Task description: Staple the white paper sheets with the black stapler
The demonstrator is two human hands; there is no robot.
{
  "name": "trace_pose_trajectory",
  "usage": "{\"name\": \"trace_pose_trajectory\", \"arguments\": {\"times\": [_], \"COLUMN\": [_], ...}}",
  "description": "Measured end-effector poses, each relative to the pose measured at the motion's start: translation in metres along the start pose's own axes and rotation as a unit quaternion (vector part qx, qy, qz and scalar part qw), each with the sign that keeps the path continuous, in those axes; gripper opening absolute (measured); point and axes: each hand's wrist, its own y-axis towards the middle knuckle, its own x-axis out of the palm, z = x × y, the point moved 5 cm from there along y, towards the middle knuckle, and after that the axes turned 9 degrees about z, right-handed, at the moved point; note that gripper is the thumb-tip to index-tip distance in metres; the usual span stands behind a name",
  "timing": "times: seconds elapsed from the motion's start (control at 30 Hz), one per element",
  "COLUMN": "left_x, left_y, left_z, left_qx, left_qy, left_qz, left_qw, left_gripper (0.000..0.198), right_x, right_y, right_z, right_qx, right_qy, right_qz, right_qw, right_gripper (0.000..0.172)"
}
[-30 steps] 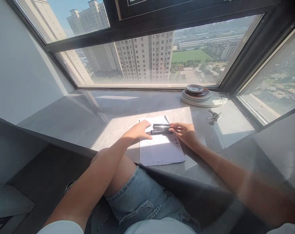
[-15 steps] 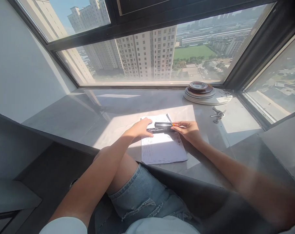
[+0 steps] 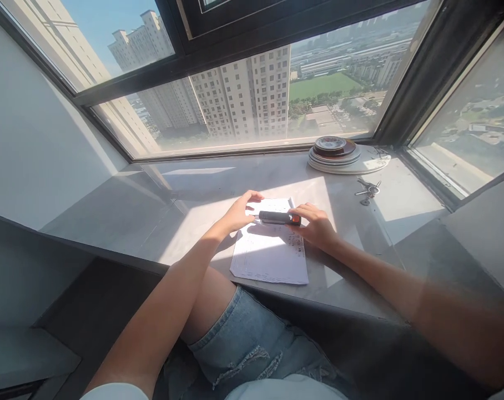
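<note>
A black stapler (image 3: 272, 217) with an orange-red patch near its right end lies level just above a stack of white paper (image 3: 268, 261), casting a shadow on it. My right hand (image 3: 312, 222) grips the right end, thumb below and fingers on top. At the other end is my left hand (image 3: 240, 212), its thumb close to or touching the stapler's tip. The left fingers are bent and spread apart over the upper left of the paper. Handwritten marks show on the sheets, mostly along the right side.
A pale stone windowsill (image 3: 210, 183) carries everything. Stacked plates (image 3: 333, 155) stand at the back right by the window, with a bunch of keys (image 3: 367, 190) in front of them. My knee (image 3: 210, 305) is against the sill's front edge.
The stapler's two arms, parted before, now lie together, and its body has turned to show the orange patch. My left fingers have spread. The view has tilted slightly.
</note>
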Motion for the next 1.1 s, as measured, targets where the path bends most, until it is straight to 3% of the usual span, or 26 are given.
{"name": "trace_pose_trajectory", "arguments": {"times": [0.07,0.13,0.2,0.27,0.37,0.5,0.6,0.77,0.87,0.97,1.1], "left_x": [-0.006,-0.005,0.004,0.015,0.023,0.022,0.024,0.023,0.021,0.019,0.006], "left_y": [0.004,0.004,0.002,-0.001,-0.004,-0.006,-0.004,-0.004,-0.005,-0.004,-0.003], "left_z": [-0.007,-0.02,-0.03,-0.03,-0.021,-0.023,-0.028,-0.031,-0.029,-0.03,-0.032], "left_qx": [-0.04,-0.125,-0.213,-0.248,-0.226,-0.234,-0.226,-0.23,-0.234,-0.237,-0.261], "left_qy": [-0.074,-0.148,-0.221,-0.29,-0.345,-0.307,-0.281,-0.298,-0.297,-0.286,-0.238], "left_qz": [0.077,0.132,0.134,0.087,0.031,0.01,-0.014,-0.014,-0.016,0.007,0.131], "left_qw": [0.993,0.972,0.942,0.92,0.911,0.922,0.932,0.926,0.926,0.929,0.927], "left_gripper": [0.049,0.037,0.023,0.022,0.027,0.018,0.02,0.025,0.023,0.015,0.007], "right_x": [-0.01,-0.018,-0.024,-0.026,-0.026,-0.022,-0.017,-0.019,-0.017,-0.017,-0.025], "right_y": [0.001,0.0,-0.003,-0.008,-0.016,-0.023,-0.025,-0.026,-0.028,-0.028,-0.02], "right_z": [-0.01,-0.019,-0.028,-0.036,-0.047,-0.054,-0.056,-0.064,-0.066,-0.065,-0.064], "right_qx": [-0.049,-0.098,-0.147,-0.197,-0.263,-0.319,-0.327,-0.339,-0.349,-0.342,-0.281], "right_qy": [-0.018,-0.032,-0.042,-0.04,-0.019,-0.026,-0.051,-0.041,-0.069,-0.118,-0.13], "right_qz": [0.058,0.107,0.143,0.156,0.136,0.061,0.005,-0.022,-0.046,-0.011,0.143], "right_qw": [0.997,0.989,0.978,0.967,0.955,0.945,0.944,0.94,0.934,0.932,0.94], "right_gripper": [0.014,0.011,0.017,0.028,0.04,0.037,0.038,0.053,0.053,0.045,0.032]}}
